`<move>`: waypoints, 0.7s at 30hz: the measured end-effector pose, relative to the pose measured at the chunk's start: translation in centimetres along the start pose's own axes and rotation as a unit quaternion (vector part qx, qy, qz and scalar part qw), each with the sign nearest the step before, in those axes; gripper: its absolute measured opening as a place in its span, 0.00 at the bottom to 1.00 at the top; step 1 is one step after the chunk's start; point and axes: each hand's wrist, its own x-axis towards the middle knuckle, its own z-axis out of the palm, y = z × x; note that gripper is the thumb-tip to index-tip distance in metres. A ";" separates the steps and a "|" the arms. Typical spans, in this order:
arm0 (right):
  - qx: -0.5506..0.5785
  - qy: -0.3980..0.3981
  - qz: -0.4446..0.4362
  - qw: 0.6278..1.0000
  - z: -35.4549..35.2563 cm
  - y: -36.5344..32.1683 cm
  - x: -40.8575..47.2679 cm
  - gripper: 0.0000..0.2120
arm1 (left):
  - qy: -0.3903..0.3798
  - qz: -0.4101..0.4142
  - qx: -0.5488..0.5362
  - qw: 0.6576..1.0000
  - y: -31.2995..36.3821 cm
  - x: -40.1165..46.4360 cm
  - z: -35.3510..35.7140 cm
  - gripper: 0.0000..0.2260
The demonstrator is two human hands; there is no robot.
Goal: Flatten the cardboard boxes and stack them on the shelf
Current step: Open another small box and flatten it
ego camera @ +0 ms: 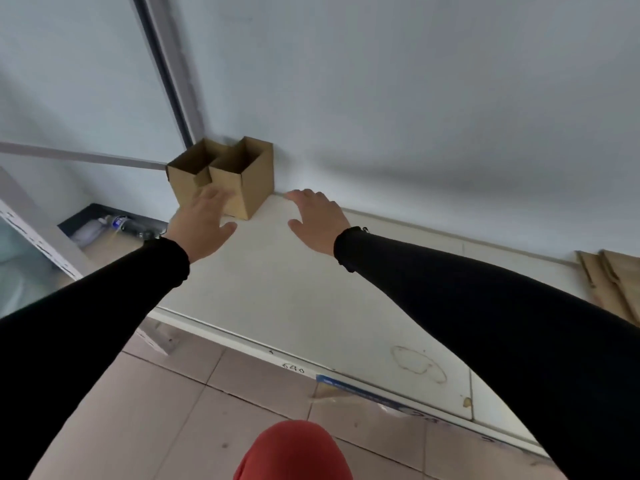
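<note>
Two small open-topped cardboard boxes stand side by side in the back left corner of the white shelf [311,299]. The left box [187,174] is partly behind the right box [247,178]. My left hand [204,223] is stretched out with fingers apart, its fingertips at the front face of the boxes; I cannot tell whether they touch. My right hand [317,220] hovers open over the shelf just right of the boxes, apart from them. A stack of flattened cardboard [613,282] lies at the shelf's far right edge.
A pale wall [415,98] runs directly behind the shelf. A metal upright [166,74] rises behind the boxes. Plastic bottles [114,226] lie in a dark tray lower left. Tiled floor [166,403] lies below the shelf's front edge, and a red-clad knee [294,452] shows at the bottom.
</note>
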 end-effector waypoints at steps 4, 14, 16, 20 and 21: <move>0.005 -0.012 -0.012 1.000 1.4 -3.1 5.2 0.25 | 0.032 -0.014 0.040 0.999 -3.9 2.2 -0.9 0.23; -0.006 -0.081 -0.036 0.996 3.4 -6.1 13.3 0.31 | 0.034 0.014 0.114 0.993 -7.2 9.7 0.6 0.22; -0.053 -0.037 -0.052 0.997 3.7 -5.6 13.1 0.23 | 0.029 0.034 0.139 0.989 -6.6 9.9 1.0 0.19; 0.013 0.060 -0.048 0.997 3.3 -3.1 10.0 0.11 | 0.072 0.071 0.097 0.990 -3.1 9.0 1.5 0.08; 0.048 0.075 -0.041 0.995 2.8 -2.3 8.6 0.10 | 0.079 0.079 0.065 0.992 -2.1 8.5 1.6 0.08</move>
